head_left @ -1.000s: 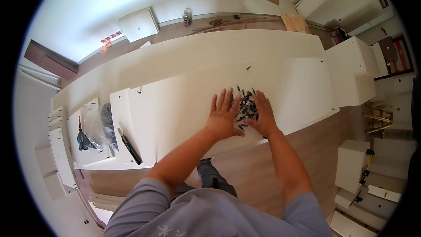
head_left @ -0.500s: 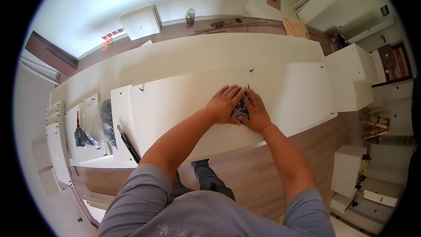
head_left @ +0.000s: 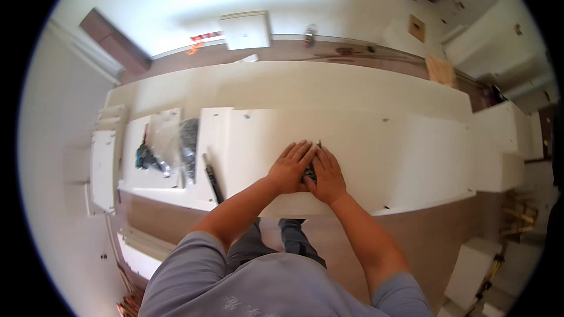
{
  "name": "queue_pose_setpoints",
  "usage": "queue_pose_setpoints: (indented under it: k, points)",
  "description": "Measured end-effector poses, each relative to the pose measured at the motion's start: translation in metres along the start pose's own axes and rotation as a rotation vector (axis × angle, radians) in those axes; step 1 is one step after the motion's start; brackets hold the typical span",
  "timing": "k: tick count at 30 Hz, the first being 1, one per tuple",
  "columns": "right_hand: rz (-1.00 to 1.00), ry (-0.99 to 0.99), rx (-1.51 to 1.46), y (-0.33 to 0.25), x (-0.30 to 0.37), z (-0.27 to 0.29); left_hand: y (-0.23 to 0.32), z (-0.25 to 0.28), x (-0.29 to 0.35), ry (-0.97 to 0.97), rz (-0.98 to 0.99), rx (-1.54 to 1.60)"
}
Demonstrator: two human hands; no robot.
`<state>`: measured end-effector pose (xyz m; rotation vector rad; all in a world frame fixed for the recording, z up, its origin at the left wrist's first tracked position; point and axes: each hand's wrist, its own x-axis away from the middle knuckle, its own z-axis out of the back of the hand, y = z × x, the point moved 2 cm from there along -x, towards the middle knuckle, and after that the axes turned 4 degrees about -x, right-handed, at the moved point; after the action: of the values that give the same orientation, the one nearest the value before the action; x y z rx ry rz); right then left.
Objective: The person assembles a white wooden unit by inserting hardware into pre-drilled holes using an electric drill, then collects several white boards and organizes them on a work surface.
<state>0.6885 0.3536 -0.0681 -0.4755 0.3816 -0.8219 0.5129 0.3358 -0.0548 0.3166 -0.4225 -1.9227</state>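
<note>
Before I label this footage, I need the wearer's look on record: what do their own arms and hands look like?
Short, loose grey-blue sleeves leave the forearms bare. The left hand and right hand wear no gloves; no watch or cable shows at the wrists.

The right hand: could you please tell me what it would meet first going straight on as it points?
The right hand would likely meet the small hardware piece just ahead of it first, though exact depth is unclear.
</note>
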Motion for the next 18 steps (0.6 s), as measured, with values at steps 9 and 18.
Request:
queue_pose_setpoints:
  k: [9,18]
  points:
    - [0.051,0.012,-0.037,-0.082,-0.059,-0.070,-0.083,0.044,0.069,0.032,0.110,-0.019]
    - [0.024,0.120,-0.019,-0.154,-0.125,-0.131,-0.185,0.079,0.111,0.053,0.053,0.101]
